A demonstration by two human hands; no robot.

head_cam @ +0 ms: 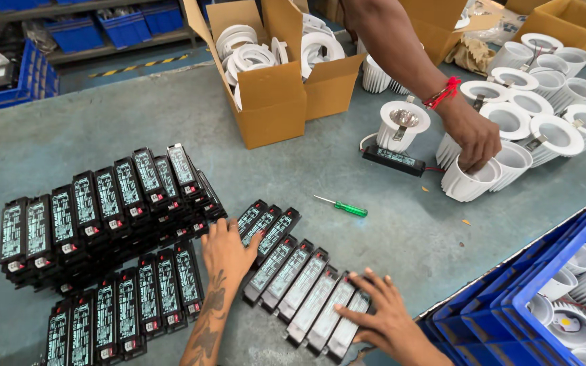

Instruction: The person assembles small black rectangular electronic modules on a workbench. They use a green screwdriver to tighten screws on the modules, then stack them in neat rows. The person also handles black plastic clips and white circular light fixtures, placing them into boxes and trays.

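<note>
The right hand (388, 322) and left hand (228, 247), both open and flat, press a row of rigid, light-looking black rectangular plastic driver boxes (306, 295) between them, best gripped by their long edges.

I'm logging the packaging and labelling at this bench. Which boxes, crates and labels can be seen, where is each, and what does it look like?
Open cardboard box: back centre, brown, holding white rings.
Second cardboard box: back right, brown, flaps open.
Blue crates: right front, holding white lamp housings.
Blue bins: back left, on shelving.
Labelled black driver units: left, in rows, with pale rectangular labels.
Row of driver units: front centre, labels up, under the left hand and right hand.
</note>
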